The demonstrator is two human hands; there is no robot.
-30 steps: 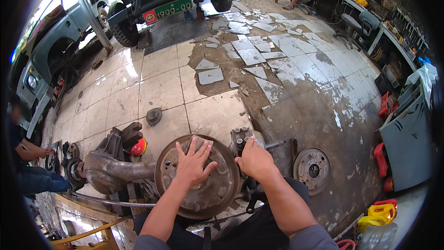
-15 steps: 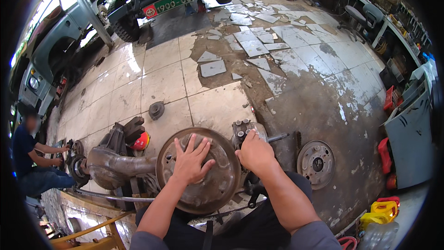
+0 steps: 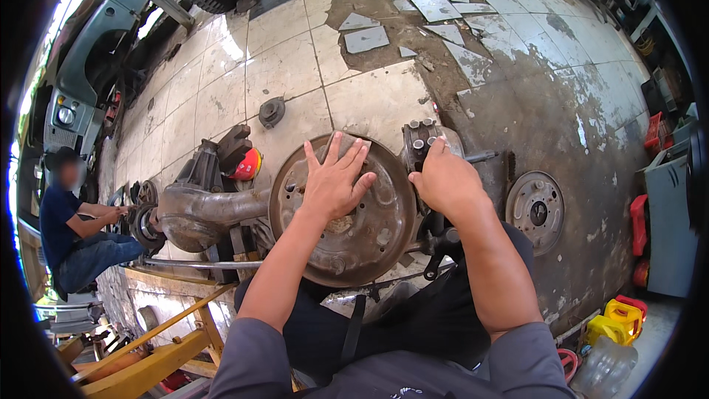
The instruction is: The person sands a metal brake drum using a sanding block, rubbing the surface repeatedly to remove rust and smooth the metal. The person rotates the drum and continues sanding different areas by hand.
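Observation:
A large round rusty brake backing plate [image 3: 384, 229] stands in front of me, at the end of an axle housing [image 3: 196, 210]. Spread flat across its upper face lies my left hand [image 3: 336, 181], fingertips near the far rim. A small grey-brown patch or pad [image 3: 338, 149] shows between those fingers; I cannot tell whether it is loose. My right hand [image 3: 447, 185] is curled against a round steel hub [image 3: 449, 137] with several bolts [image 3: 416, 133], just right of the plate. Its thumb rests at the hub's near left side; its other fingertips are partly hidden.
Right of the hub, a second round plate [image 3: 535, 213] lies on the floor. A small flanged part [image 3: 272, 112] sits on the tiles ahead. Another person [image 3: 81, 222] works at the axle's left end. A yellow frame [image 3: 159, 355] and yellow containers [image 3: 617, 323] stand close by.
My view has tilted down, so things appear higher. My left hand has slid toward the plate's far rim. My right hand stays at the hub. The other person's hands have come closer together.

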